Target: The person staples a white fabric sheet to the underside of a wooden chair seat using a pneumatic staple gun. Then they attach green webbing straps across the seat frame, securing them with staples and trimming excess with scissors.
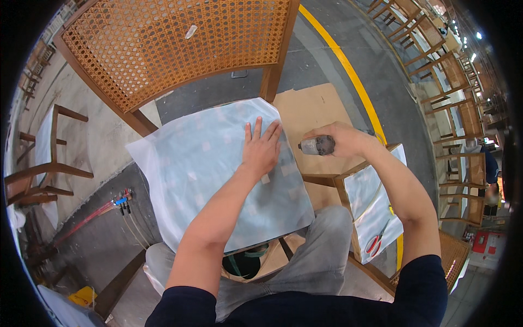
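Note:
A wooden chair with a woven cane back (180, 43) stands before me. Its seat is covered by a thin, pale bluish-white sheet (190, 169) that overhangs the left corner. Flat on the right part of this sheet lies my left hand (262, 150), fingers stretched out. My right hand (346, 139) is closed around a grey and black hand-held power tool (316, 146), just beyond the seat's right edge and apart from the sheet. Its exact kind is hard to make out, as my hand covers the grip. Small light patches show on or through the sheet.
Red-handled scissors (374, 245) lie on a covered wooden frame (366, 191) at my right, where a thin hose also runs. Brown cardboard (313, 109) is on the floor. Left of the seat are hose fittings (122, 200) and another chair (52, 158). More chairs (452, 82) line the right.

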Tool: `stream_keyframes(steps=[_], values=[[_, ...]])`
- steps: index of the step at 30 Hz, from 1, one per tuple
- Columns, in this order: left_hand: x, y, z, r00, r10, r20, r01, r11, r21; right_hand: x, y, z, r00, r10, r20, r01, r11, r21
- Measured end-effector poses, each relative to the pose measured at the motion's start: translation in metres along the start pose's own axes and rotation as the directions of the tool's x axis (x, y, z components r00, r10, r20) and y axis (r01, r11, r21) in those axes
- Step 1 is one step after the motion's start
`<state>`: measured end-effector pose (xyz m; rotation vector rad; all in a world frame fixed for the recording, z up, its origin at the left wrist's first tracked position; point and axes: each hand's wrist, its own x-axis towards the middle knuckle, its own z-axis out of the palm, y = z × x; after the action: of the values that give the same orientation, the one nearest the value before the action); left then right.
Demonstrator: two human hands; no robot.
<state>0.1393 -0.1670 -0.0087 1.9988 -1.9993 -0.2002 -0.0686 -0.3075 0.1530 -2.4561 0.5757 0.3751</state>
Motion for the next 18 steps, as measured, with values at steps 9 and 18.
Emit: stream_keyframes(steps=[9, 18], values=[[0.004, -0.002, 0.009, 0.999, -0.020, 0.030, 0.018, 0.999, 0.041, 0.041, -0.001, -0.006, 0.990, 0.027, 0.140, -0.030, 0.999, 0.020], [0.006, -0.002, 0.011, 1.000, -0.021, 0.004, 0.021, 1.000, 0.010, 0.049, 0.005, 0.002, 0.985, 0.056, 0.165, -0.053, 0.998, -0.025]])
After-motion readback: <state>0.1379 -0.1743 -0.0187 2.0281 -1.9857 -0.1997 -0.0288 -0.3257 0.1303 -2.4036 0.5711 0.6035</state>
